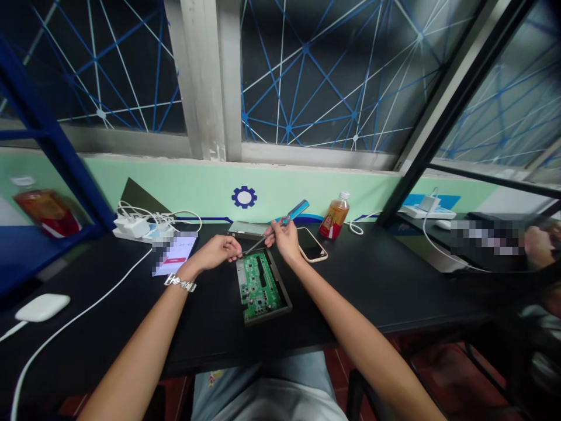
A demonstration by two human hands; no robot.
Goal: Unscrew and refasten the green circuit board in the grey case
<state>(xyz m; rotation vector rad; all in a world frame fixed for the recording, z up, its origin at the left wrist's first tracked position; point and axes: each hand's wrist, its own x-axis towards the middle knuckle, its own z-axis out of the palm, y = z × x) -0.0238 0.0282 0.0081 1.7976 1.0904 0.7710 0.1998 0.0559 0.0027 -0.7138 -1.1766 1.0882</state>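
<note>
My right hand (pixel 284 238) is closed around a screwdriver (pixel 299 210) with a blue handle. Its thin shaft slants down and left toward the far edge of a green circuit board (pixel 262 283). The board lies in a shallow dark metal frame (pixel 280 280) on the black desk. My left hand (pixel 221 250), with a silver bracelet on the wrist, has its fingertips pinched at the far left corner of the frame, close to the shaft's tip. What those fingers hold, if anything, is too small to tell. Behind the frame sits a flat grey metal piece (pixel 249 230).
A phone in a pale case (pixel 312 245) lies right of my right hand, near a bottle (pixel 335 216) of amber drink. At left are a lit phone (pixel 179 254), a power strip (pixel 135 229), a cable and a white charger (pixel 42 307). Another person's hand (pixel 541 245) shows far right.
</note>
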